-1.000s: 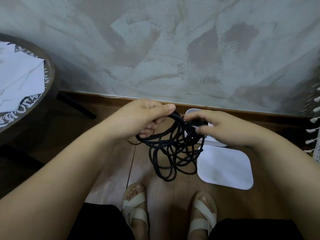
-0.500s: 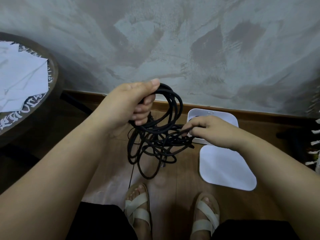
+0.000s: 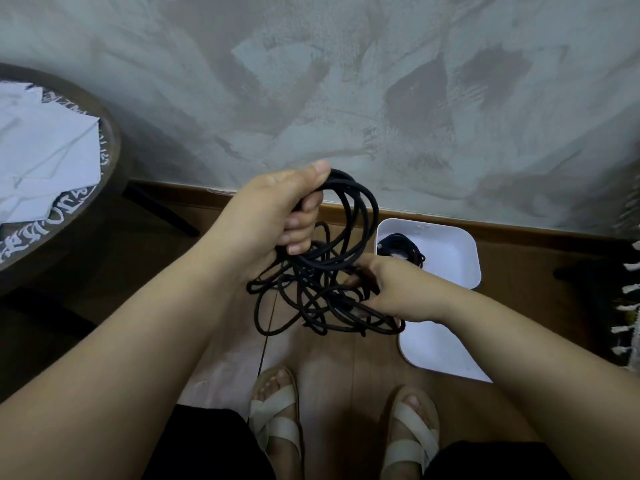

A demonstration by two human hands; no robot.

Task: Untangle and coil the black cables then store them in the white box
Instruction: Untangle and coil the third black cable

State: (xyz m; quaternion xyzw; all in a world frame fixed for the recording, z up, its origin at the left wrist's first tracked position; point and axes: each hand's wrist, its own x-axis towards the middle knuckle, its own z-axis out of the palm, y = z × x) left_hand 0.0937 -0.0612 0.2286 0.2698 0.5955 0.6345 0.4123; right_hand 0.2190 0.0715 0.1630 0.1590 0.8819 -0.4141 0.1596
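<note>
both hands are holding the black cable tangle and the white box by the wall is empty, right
Not quite. The head view shows the white box is not empty: a coiled black cable already lies in it. The rest holds: the left hand and the right hand both hold the black cable tangle.

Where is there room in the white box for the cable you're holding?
The right half of the white box is bare, between the coiled cable already inside and the box's right wall. The box's left side is crowded by that coil. The white lid on the floor nearer the sandals is also bare.
</note>
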